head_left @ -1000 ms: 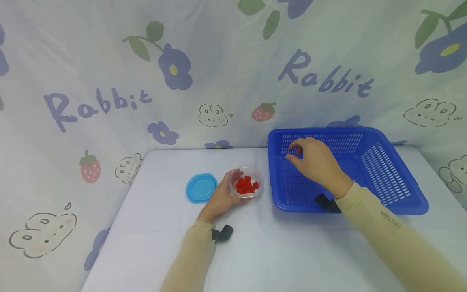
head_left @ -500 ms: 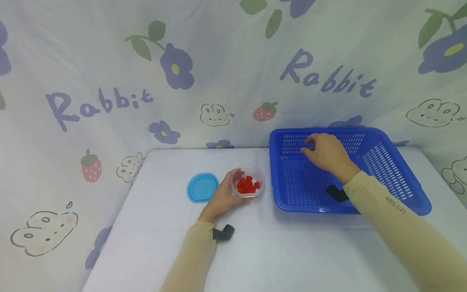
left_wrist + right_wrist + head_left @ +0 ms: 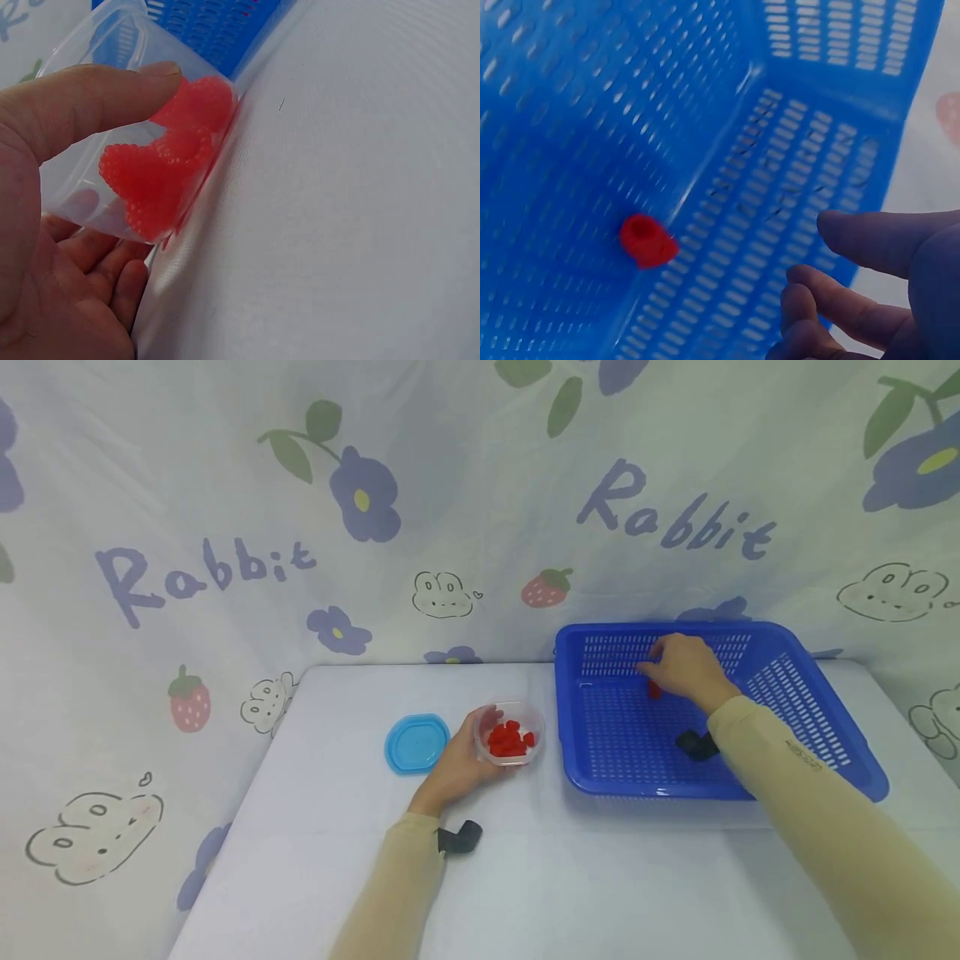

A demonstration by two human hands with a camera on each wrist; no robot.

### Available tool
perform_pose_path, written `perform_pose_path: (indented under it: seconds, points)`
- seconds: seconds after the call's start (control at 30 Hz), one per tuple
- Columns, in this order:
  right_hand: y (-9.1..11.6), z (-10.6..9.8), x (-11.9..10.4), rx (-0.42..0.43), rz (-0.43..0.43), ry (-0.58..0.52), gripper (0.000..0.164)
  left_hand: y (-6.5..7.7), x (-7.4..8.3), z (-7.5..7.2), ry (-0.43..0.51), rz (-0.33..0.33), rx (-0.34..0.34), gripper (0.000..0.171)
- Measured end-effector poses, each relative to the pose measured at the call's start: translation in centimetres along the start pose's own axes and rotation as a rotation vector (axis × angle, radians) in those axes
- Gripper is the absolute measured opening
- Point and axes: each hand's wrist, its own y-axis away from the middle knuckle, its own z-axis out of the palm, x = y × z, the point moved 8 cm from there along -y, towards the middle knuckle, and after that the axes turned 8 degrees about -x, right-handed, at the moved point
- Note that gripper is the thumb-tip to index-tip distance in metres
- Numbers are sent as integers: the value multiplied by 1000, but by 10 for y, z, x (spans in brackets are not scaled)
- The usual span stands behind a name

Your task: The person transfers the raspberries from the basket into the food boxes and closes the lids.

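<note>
Red bumpy raspberries (image 3: 507,742) lie in a small clear plastic tub (image 3: 536,720) on the table. My left hand (image 3: 459,762) grips the tub from its left side. In the left wrist view, the thumb (image 3: 112,101) lies along the tub's wall and the other fingers curl beneath it. My right hand (image 3: 690,668) is over the blue plastic basket (image 3: 615,747), near its back wall. One raspberry (image 3: 655,690) is on the basket's floor below that hand. In the right wrist view, the hollow raspberry (image 3: 646,241) sits apart from the fingers, which hold nothing.
A light blue lid (image 3: 417,743) lies on the white table (image 3: 570,893), left of the tub. Behind the table hangs a patterned cloth (image 3: 465,485), close to the basket's back edge. The basket's rim stands between the tub and the right hand.
My right hand has moved right and toward the back of the basket, lower now. A raspberry has come into view under it. The left hand and tub stay in place.
</note>
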Motion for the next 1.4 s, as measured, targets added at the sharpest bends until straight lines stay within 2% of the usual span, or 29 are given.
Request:
perform_pose_path:
  seconds: [0.13,0.27,0.37,0.7,1.1,1.2,1.4]
  points:
    - [-8,4,11,-45,14,35,43,0,0,0,7,5,-3,92]
    - [-14,9,20,-106,20,60,34,-1,-2,1,10,0,-12,93]
    - [-17,14,26,-158,36,57,35,-1,-3,1,12,-6,-16,94]
    - [-22,30,32,-257,93,89,33,-1,-3,1,8,-2,-12,94]
    - [-22,38,38,-258,153,96,31,-1,-1,1,19,8,-11,93]
    - [-21,36,37,-247,145,82,30,0,-1,1,19,11,-14,93]
    - [-20,25,22,-203,66,58,27,-1,-2,1,9,12,-14,92]
